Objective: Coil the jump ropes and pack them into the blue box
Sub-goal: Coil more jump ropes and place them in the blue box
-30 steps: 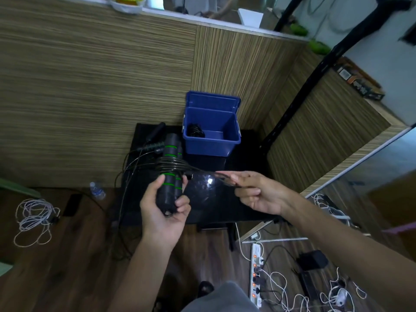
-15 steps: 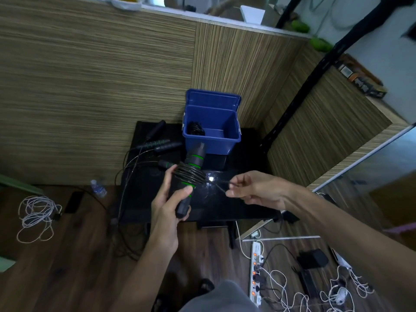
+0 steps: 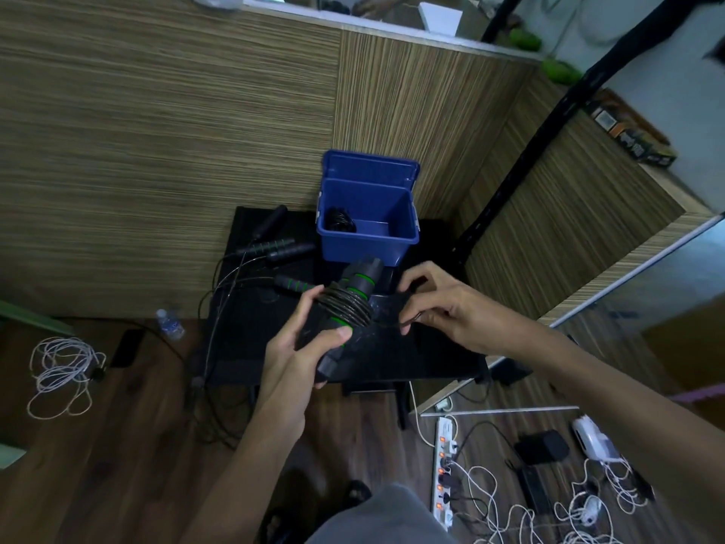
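Observation:
My left hand (image 3: 298, 347) grips a pair of black jump rope handles with green rings (image 3: 353, 292), held together and tilted up to the right, with the thin black rope wound round their middle. My right hand (image 3: 443, 308) pinches the loose end of that rope just right of the coil. The blue box (image 3: 404, 241) stands open on the black table (image 3: 412, 359) behind my hands, with a coiled black rope (image 3: 340, 221) inside at its left. Several more black handles (image 3: 282, 249) with loose rope lie on the table to the left of the box.
Striped wooden walls close the corner behind the table. A black pole (image 3: 521, 159) leans at the right. A water bottle (image 3: 169, 323) and a white cable bundle (image 3: 62, 367) lie on the floor at left. A power strip (image 3: 445, 461) and chargers lie at right.
The handles in my left hand have tilted from upright to leaning right. My right hand has come closer to the coil, and the free rope end is shorter.

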